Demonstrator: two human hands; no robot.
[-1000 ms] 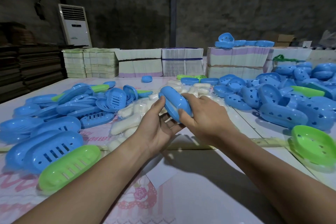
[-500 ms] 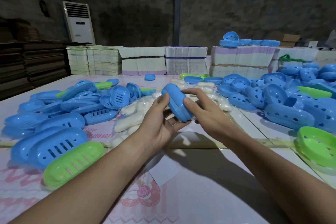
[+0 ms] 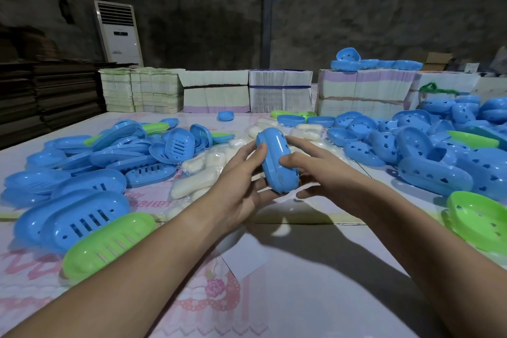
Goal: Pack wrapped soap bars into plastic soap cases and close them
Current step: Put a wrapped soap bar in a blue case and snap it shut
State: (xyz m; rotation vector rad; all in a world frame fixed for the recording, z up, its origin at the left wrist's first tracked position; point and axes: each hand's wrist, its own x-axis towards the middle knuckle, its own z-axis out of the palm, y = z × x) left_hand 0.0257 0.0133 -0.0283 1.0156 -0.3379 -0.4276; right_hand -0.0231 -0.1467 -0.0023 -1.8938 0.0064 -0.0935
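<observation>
A: What is being held at the centre of the view?

B: A closed blue soap case is being held on edge above the table. It is being cradled in the left hand, fingers curled beneath it and thumb pressed on its left face. It is being pinched from the 3 o'clock side by the right hand, thumb on its near face and fingers reaching behind it.

A: What is being seen around it?

B: Wrapped soap bars are being seen at 9 o'clock, just behind the left hand. Slotted blue case halves are being seen piled at 8 o'clock, and perforated blue halves at 3 o'clock.
</observation>
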